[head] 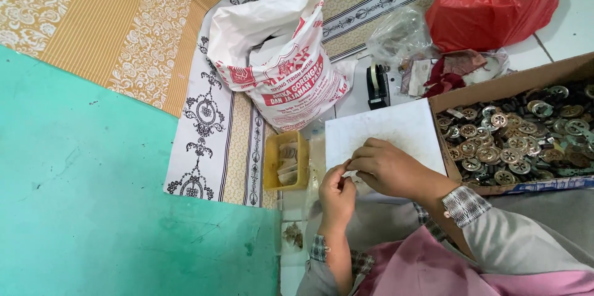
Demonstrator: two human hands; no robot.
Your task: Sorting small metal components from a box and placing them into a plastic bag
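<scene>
Both hands meet over the white board [396, 126] — left hand [337, 194] and right hand [383, 166] pinch something too small to identify, fingertips closed together — beside the cardboard box of round metal buttons [520, 138].

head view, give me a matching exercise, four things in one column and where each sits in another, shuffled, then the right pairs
Things:
1. red plastic bag
2. white sack
3. yellow tray
4. cardboard box

Places:
A. just left of the white board
B. far right, full of round metal pieces
C. top right corner, knotted shut
D. open-mouthed on the patterned cloth

Pairs: 1-C, 2-D, 3-A, 4-B
</scene>
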